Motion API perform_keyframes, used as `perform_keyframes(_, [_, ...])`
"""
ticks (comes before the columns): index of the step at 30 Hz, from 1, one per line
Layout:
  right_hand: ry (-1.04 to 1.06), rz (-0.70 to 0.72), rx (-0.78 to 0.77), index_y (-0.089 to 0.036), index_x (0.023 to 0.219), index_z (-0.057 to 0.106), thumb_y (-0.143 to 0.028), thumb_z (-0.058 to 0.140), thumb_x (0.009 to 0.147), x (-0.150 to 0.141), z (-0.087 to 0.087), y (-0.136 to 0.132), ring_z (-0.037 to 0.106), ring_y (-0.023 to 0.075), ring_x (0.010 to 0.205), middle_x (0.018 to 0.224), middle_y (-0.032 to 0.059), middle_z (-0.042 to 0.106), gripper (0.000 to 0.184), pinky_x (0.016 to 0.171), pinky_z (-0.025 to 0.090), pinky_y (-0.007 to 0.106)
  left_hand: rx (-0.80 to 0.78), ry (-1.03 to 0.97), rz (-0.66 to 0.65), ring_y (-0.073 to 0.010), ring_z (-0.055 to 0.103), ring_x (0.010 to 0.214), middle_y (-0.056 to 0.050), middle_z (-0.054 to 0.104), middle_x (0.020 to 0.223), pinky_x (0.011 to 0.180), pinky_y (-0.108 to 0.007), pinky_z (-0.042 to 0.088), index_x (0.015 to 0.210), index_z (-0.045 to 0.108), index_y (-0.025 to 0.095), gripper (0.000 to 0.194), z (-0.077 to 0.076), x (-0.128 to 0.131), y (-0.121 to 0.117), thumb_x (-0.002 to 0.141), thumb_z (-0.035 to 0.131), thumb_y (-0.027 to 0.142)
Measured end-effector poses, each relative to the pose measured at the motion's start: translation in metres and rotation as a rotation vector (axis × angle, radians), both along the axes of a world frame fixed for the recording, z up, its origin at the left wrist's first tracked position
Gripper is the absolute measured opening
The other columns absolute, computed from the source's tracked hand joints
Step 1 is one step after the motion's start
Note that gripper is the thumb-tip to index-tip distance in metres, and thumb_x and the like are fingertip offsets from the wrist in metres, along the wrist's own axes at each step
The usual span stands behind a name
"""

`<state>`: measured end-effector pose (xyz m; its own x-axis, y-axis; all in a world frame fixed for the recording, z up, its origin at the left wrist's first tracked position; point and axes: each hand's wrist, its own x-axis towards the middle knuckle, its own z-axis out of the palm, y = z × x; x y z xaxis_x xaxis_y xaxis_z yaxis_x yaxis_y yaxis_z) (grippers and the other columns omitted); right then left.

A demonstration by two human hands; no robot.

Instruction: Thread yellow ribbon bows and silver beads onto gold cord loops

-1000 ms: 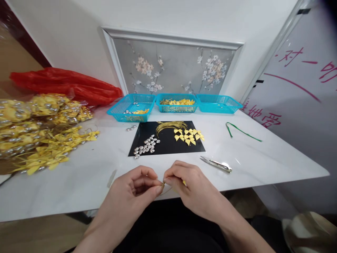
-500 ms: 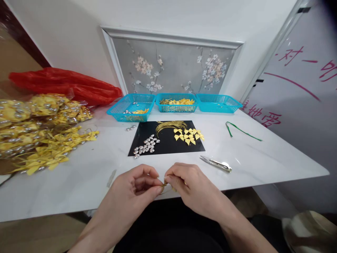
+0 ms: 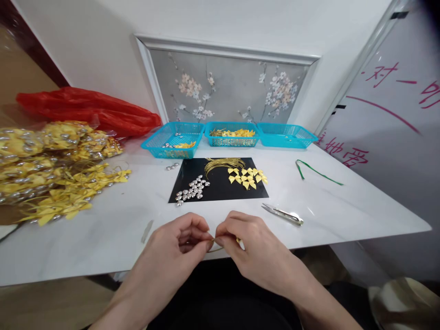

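Fingertip to fingertip at the table's front edge, my left hand (image 3: 184,250) and my right hand (image 3: 249,240) both pinch a thin gold cord (image 3: 216,250). A loop of it hangs just below the fingers. A bit of yellow shows under my right hand's fingers, mostly hidden. Beyond the hands lies a black mat (image 3: 213,190) with silver heart-shaped beads (image 3: 192,189), a bundle of gold cords (image 3: 225,164) and yellow ribbon bows (image 3: 247,176). Thread snips (image 3: 283,214) rest to the right of my right hand.
Three blue baskets stand along the wall: the left one (image 3: 172,142), the middle one (image 3: 232,140) and the right one (image 3: 287,137). Bagged yellow ornaments (image 3: 62,156) and a red bag (image 3: 89,110) fill the left side. A green ribbon (image 3: 318,172) lies at right.
Both hands stay pinched together in nearly the same place, with small finger shifts. The cord between the fingertips now looks straighter, and its loop shows more clearly below.
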<state>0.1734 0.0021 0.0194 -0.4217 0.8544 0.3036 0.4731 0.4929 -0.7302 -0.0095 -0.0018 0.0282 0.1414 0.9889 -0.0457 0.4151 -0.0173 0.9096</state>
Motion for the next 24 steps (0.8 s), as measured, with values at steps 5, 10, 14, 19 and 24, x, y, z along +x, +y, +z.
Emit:
perform_keyframes(5, [0.079,0.015,-0.016,-0.017,0.083,0.069,-0.002,0.059,0.09,0.001,0.002,0.004,0.059,0.0094,0.072,0.08,-0.0025,0.064,0.019,0.061,0.041,0.02,-0.021,-0.043,-0.073,-0.0206,0.075,0.083,-0.002,0.079,0.087,0.075,-0.028,0.058,0.091,0.071,0.025,0.016,0.008,-0.009,0.0,0.079,0.069,0.035])
perform_keyframes(10, [0.068,0.026,-0.015,-0.017,0.082,0.068,0.0,0.057,0.089,0.002,0.004,0.005,0.059,0.0097,0.073,0.078,-0.0021,0.064,0.021,0.062,0.041,0.021,-0.087,0.091,-0.039,-0.0178,0.068,0.075,-0.002,0.077,0.088,0.065,-0.026,0.054,0.098,0.074,0.026,0.027,0.019,-0.013,-0.003,0.086,0.063,0.048])
perform_keyframes(14, [0.071,0.005,-0.001,-0.016,0.08,0.067,0.0,0.055,0.088,0.0,0.006,0.004,0.059,0.0106,0.071,0.078,-0.0004,0.065,0.021,0.061,0.041,0.022,-0.194,-0.012,-0.039,-0.0221,0.07,0.084,-0.005,0.077,0.1,0.058,-0.026,0.054,0.106,0.07,0.024,0.033,0.015,0.0,-0.005,0.08,0.07,0.044])
perform_keyframes(19, [0.063,0.002,0.022,-0.016,0.079,0.065,-0.002,0.056,0.09,0.002,0.007,0.002,0.059,0.0111,0.072,0.078,-0.0002,0.065,0.02,0.061,0.041,0.022,-0.07,-0.021,-0.021,-0.0217,0.071,0.085,-0.003,0.075,0.091,0.073,-0.03,0.057,0.09,0.071,0.024,0.015,0.009,0.009,-0.003,0.08,0.066,0.033])
perform_keyframes(24, [0.076,-0.004,0.026,-0.017,0.08,0.066,-0.003,0.057,0.091,0.003,0.007,0.002,0.06,0.0112,0.073,0.079,-0.0006,0.065,0.019,0.063,0.042,0.023,0.105,0.057,-0.014,-0.0212,0.07,0.088,-0.002,0.074,0.09,0.067,-0.024,0.054,0.071,0.075,0.027,0.014,0.008,0.006,-0.003,0.079,0.065,0.033])
